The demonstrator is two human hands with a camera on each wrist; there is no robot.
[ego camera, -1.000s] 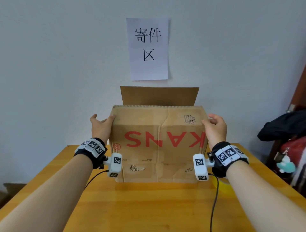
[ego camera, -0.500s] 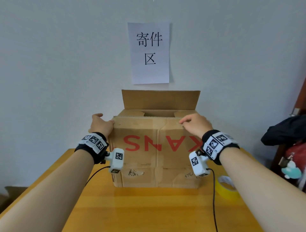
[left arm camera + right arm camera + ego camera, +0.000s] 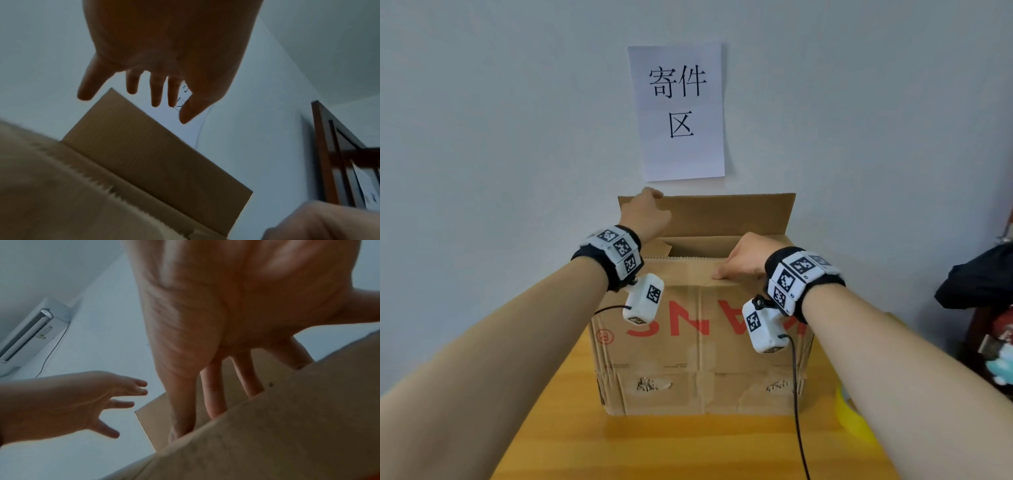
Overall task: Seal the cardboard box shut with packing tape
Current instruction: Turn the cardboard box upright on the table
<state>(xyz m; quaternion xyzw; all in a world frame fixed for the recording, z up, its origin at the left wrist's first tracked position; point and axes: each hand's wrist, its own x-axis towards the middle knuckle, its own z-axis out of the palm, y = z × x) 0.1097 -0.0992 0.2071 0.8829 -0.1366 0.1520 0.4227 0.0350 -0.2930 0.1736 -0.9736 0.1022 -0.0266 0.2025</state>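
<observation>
The box [image 3: 698, 342] sits on the wooden table [image 3: 654, 445], pushed up near the wall, top not closed. The back flap [image 3: 722, 216] stands upright. Left hand [image 3: 645, 214] is up at that flap's left corner, fingers spread loose, holding nothing. Right hand [image 3: 744, 257] lies on the near flap [image 3: 688, 270], fingers over its edge. Yellow tape [image 3: 851, 414] peeks out by the right arm.

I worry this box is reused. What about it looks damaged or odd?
The cardboard box looks worn: torn scuffs low on its front at left and right, creased panels, and the red lettering reads upside down. Its top is open and untaped.
</observation>
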